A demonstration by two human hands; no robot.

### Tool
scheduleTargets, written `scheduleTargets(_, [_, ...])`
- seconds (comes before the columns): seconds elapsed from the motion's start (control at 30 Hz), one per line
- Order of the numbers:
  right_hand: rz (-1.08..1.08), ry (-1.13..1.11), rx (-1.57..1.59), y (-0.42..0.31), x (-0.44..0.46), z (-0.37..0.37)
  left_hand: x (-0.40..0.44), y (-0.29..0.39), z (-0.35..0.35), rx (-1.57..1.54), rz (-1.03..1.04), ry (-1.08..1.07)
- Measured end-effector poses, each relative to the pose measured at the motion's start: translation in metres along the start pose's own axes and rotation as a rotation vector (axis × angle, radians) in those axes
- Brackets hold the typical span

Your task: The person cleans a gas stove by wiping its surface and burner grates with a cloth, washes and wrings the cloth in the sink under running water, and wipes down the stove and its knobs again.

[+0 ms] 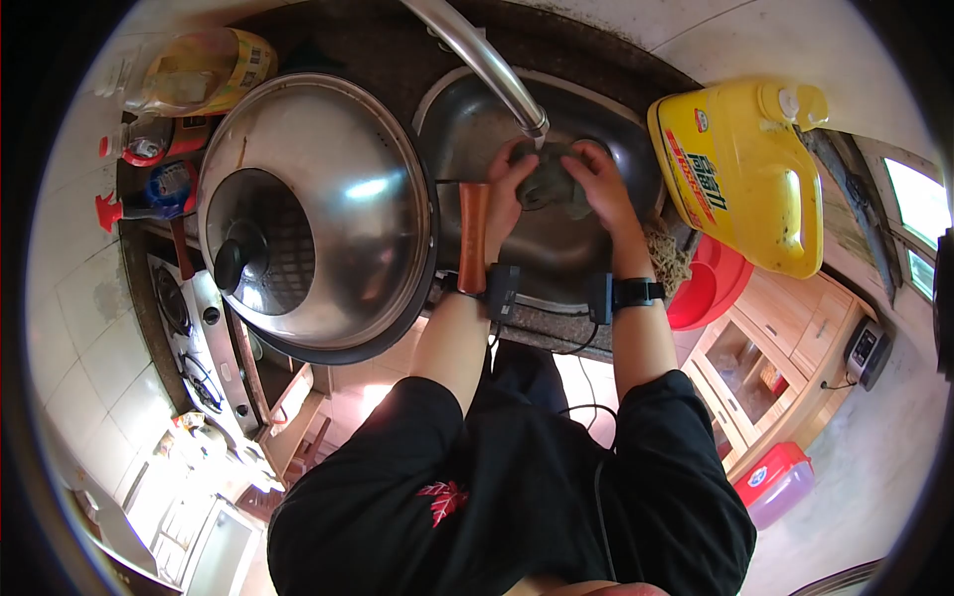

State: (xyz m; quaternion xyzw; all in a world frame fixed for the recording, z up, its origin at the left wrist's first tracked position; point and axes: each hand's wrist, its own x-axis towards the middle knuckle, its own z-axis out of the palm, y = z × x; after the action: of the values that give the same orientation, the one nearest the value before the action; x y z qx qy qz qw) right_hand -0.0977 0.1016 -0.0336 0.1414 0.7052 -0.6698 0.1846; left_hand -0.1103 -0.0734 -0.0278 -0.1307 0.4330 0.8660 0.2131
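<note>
Over the metal sink [542, 268], both hands grip a dark grey-green cloth [552, 187], which looks wet and crumpled. My left hand [507, 189] has its fingers closed on the cloth's left side. On the opposite side my right hand [601, 179] pinches it between thumb and fingers. The tip of the metal faucet [487, 65] is just above the cloth; whether water runs from it is hard to make out. Beside my left forearm is the wooden handle [474, 233] of a large wok, which is covered by a shiny lid [363, 238].
A yellow jug [740, 174] stands right of the sink, near a tan mesh scrubber [668, 260] and a red basin [711, 288]. Bottles, including an oil jug [204, 74] and a red-topped spray bottle [164, 189], stand at the left. A gas stove [204, 333] lies beyond the wok.
</note>
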Motion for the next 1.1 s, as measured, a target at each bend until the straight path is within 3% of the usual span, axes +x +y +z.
scheduleTargets(0.03, [0.019, 0.007, 0.187, -0.005, 0.000, -0.003, -0.002, 0.003, 0.001, -0.230, -0.037, 0.021])
scheduleTargets(0.07, [0.040, 0.016, 0.374, -0.007, -0.001, -0.004, -0.002, 0.003, -0.001, -0.230, -0.040, 0.022])
scheduleTargets(0.2, [-0.008, -0.008, 0.517, 0.005, -0.003, 0.003, 0.010, -0.008, -0.009, -0.127, -0.235, 0.074])
scheduleTargets(0.27, [0.054, 0.216, 0.553, 0.022, 0.000, 0.006, 0.012, -0.013, -0.016, -0.085, -0.333, 0.123])
scheduleTargets(0.3, [0.052, 0.215, 0.554, 0.022, 0.001, 0.003, 0.012, -0.014, -0.017, -0.087, -0.353, 0.083])
scheduleTargets(0.37, [0.276, 0.198, 0.891, 0.022, 0.000, -0.002, 0.010, -0.016, -0.020, -0.090, -0.376, 0.043])
scheduleTargets(0.4, [0.278, 0.199, 0.891, 0.025, -0.001, 0.000, 0.008, -0.018, -0.021, -0.054, -0.256, 0.102])
scheduleTargets(0.47, [0.050, 0.365, 0.414, 0.037, 0.002, 0.001, 0.009, -0.017, -0.019, -0.020, -0.132, 0.157])
scheduleTargets(0.53, [-0.022, 0.348, 0.237, 0.006, -0.003, 0.005, 0.008, -0.011, -0.014, -0.096, 0.107, 0.121])
scheduleTargets(0.57, [-0.095, 0.327, 0.063, -0.007, -0.005, 0.007, 0.007, -0.008, -0.012, -0.099, 0.107, 0.121])
scheduleTargets(0.7, [-0.114, 0.299, 0.154, 0.002, -0.001, 0.003, 0.005, -0.004, -0.013, -0.187, -0.056, 0.149])
scheduleTargets(0.87, [-0.090, 0.022, 0.698, -0.008, -0.001, -0.001, 0.004, -0.006, -0.021, -0.030, -0.191, 0.026])
scheduleTargets(0.97, [-0.031, -0.027, 0.850, -0.014, -0.001, 0.001, 0.005, -0.011, -0.023, -0.036, -0.382, 0.058])
scheduleTargets(1.03, [0.002, -0.031, 0.873, -0.019, -0.004, 0.002, 0.008, -0.011, -0.034, -0.206, -0.645, -0.088])
scheduleTargets(1.1, [0.035, -0.038, 0.898, -0.022, -0.003, 0.004, 0.005, -0.015, -0.036, -0.255, -0.605, -0.091])
